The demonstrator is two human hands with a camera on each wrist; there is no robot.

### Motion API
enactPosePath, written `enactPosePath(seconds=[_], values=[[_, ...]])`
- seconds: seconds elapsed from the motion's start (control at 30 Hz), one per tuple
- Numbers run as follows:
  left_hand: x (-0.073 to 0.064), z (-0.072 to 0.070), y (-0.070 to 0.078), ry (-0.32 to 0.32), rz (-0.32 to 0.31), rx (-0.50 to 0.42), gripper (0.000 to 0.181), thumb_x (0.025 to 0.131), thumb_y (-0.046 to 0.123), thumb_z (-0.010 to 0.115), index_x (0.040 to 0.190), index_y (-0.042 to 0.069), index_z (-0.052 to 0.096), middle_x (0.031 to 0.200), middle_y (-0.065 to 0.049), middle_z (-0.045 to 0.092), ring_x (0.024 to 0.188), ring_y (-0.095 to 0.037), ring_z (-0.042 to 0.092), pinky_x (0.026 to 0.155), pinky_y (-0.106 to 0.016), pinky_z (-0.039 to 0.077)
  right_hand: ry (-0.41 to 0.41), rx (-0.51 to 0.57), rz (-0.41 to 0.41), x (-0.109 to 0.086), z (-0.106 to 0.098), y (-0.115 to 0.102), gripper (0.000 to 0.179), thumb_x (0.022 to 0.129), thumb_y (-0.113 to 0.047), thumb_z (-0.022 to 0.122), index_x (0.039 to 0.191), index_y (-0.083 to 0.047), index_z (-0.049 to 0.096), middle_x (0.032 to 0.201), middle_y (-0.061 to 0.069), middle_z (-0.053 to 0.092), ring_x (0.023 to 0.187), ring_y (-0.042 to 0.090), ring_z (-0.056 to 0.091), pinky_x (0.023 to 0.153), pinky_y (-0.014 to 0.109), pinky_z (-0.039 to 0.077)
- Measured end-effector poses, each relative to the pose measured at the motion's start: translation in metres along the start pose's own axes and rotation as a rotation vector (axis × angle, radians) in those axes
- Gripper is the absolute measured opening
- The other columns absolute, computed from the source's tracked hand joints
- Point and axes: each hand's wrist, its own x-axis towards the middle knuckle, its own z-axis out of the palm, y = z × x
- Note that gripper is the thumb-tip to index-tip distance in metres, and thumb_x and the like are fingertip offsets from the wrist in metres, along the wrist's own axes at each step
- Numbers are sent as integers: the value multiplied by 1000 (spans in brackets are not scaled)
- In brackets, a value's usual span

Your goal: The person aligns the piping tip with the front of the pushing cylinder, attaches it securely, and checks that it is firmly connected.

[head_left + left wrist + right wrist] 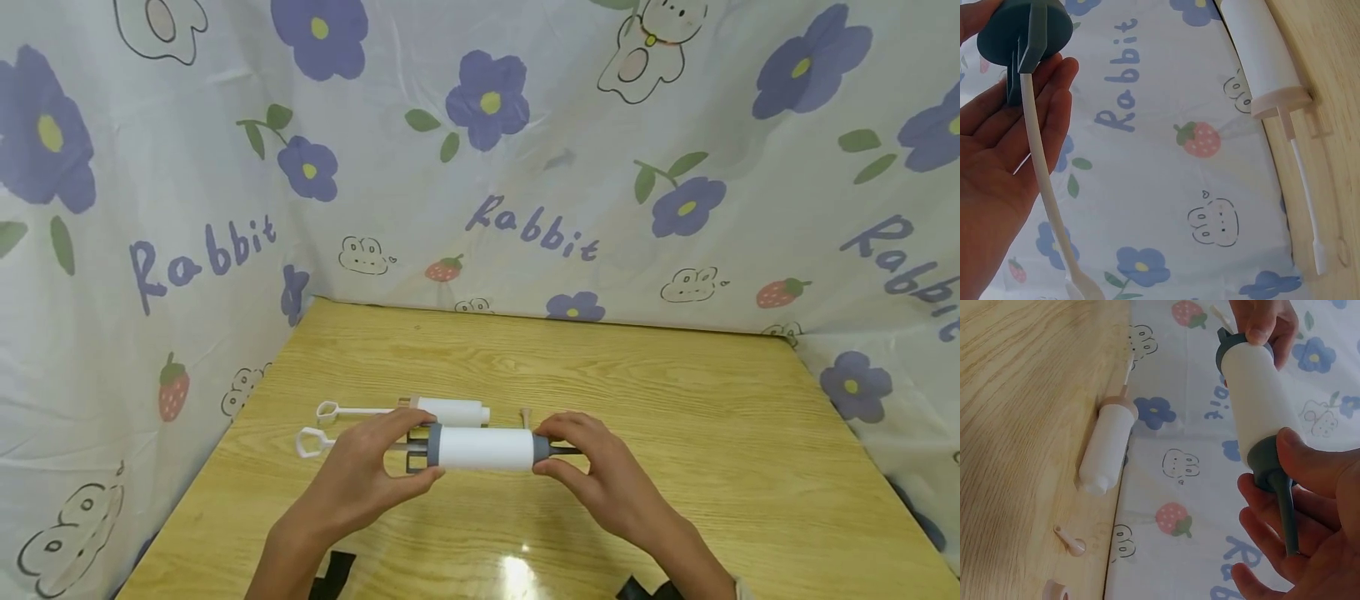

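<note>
A white plunger syringe (486,448) with blue-grey end caps is held level above the table by both hands. My left hand (367,467) pinches its flanged cap between thumb and fingers. From that cap the white plunger rod (1038,144) runs out to the left, ending in a loop handle (309,442). At the other end, my right hand (600,467) pinches the cap that carries a thin dark nozzle (1286,519). Behind it on the table lies a second white syringe (1105,447) with a beige cap, its rod pointing left.
A small beige nozzle (1071,542) lies on the wooden table (712,400), with a beige ring (1055,591) near it. Printed cloth (420,192) hangs along the table's back and sides. Black pieces (333,575) show at the front edge below the forearms.
</note>
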Motion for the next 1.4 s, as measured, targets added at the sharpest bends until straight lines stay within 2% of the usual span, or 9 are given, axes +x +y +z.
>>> enactPosePath(seconds=[0.1,0.2,0.3,0.4,0.73,0.97,1.17,1.4], values=[[0,0,-1,1,-6,1,50,79,21,91,124,13,71,124,-4,74,110,-27,74,85,-41,63,-6,12,13,0,0,0,36,92,-29,77,126,-25,66,132,-2,64,115,18,65,84,28,61],[0,-1,-3,-3,-20,-8,51,79,21,90,125,14,70,126,-4,74,109,-26,74,84,-42,63,1,-19,14,-1,-1,0,44,94,-33,75,136,-28,62,141,-2,60,124,19,62,93,38,59],[-1,-1,-8,-10,-48,-24,52,80,22,90,127,15,69,128,-5,73,108,-25,74,83,-40,63,25,-64,23,-2,-4,0,53,97,-37,72,146,-33,54,149,-5,54,137,20,54,103,51,53],[-3,0,-14,-16,-76,-30,52,80,21,90,127,16,69,130,-6,72,112,-27,73,84,-42,63,42,-68,45,-2,-7,0,56,99,-38,70,150,-36,48,153,-7,50,143,20,48,107,58,49],[-11,1,-31,-42,-148,-31,56,81,23,90,132,14,68,132,-8,71,116,-29,71,88,-45,61,56,-68,42,-4,-8,2,54,100,-35,69,150,-36,48,151,-9,51,144,18,46,108,56,48],[-14,3,-39,-58,-202,-26,54,81,24,90,130,14,69,131,-7,72,116,-29,70,89,-48,60,48,-69,38,-4,-7,2,53,101,-34,68,150,-36,49,152,-9,51,144,19,46,108,57,48],[-16,6,-46,-63,-215,-24,56,80,23,90,131,15,69,130,-7,72,116,-28,70,90,-48,59,30,-68,21,-4,-5,3,52,101,-33,67,150,-32,50,152,-4,52,143,22,47,106,60,48],[-20,9,-54,-71,-219,-37,57,79,22,91,131,11,69,130,-9,72,117,-31,70,93,-52,58,30,-80,21,-4,-4,4,52,101,-32,68,150,-32,50,152,-4,52,143,23,48,106,59,48]])
